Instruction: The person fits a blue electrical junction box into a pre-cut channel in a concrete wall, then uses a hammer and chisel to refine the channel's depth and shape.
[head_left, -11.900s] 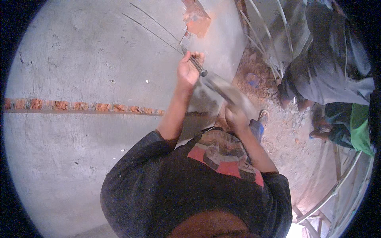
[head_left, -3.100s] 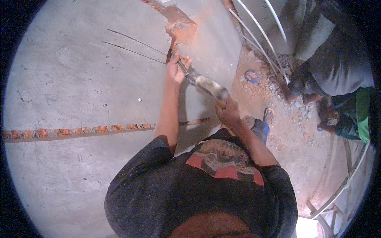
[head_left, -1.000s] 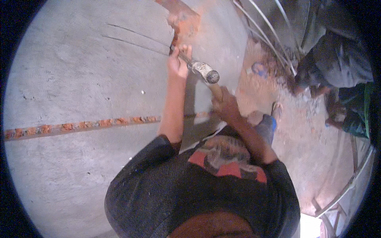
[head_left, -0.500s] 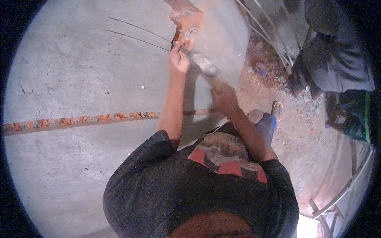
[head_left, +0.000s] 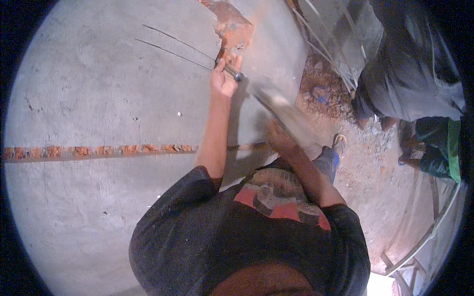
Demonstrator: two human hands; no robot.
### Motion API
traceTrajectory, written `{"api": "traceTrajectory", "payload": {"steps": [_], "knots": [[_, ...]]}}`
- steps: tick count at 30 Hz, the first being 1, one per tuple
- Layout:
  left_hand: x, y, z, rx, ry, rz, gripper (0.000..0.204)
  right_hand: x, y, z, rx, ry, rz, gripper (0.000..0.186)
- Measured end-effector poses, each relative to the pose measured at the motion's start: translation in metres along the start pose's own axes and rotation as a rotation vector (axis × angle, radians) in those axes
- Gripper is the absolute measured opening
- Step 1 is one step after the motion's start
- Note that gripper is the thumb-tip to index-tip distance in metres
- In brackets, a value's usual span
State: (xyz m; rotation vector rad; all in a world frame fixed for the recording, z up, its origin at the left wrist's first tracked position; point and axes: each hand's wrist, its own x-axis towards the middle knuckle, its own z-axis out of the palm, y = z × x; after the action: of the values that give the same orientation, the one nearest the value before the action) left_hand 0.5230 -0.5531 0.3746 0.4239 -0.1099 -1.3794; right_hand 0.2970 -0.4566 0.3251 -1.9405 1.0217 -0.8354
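Where plaster (head_left: 98, 98) breaks, left hand (head_left: 223, 79) grips steel chisel (head_left: 231, 72).

A grey plastered wall (head_left: 98, 98) fills the left, with a thin strip of bare red brick (head_left: 98, 150) running across it and two thin wires (head_left: 173, 47) sticking out near the top. Reddish dirt ground (head_left: 365, 167) with rubble lies on the right. A crouching person in grey clothes (head_left: 414, 74) is there, near long metal rods (head_left: 326, 34)
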Motion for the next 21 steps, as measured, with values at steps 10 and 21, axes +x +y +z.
{"api": "traceTrajectory", "payload": {"steps": [10, 21], "knots": [[-0.008, -0.002, -0.005, 0.085, 0.047, 0.014, 0.019, -0.034, -0.015, -0.023, 0.367, 0.252, 0.161, 0.021], [-0.003, 0.011, -0.024, 0.241, -0.021, 0.045, 0.02, -0.01, 0.028, 0.031, 0.051, 0.223, 0.055, 0.029]]}}
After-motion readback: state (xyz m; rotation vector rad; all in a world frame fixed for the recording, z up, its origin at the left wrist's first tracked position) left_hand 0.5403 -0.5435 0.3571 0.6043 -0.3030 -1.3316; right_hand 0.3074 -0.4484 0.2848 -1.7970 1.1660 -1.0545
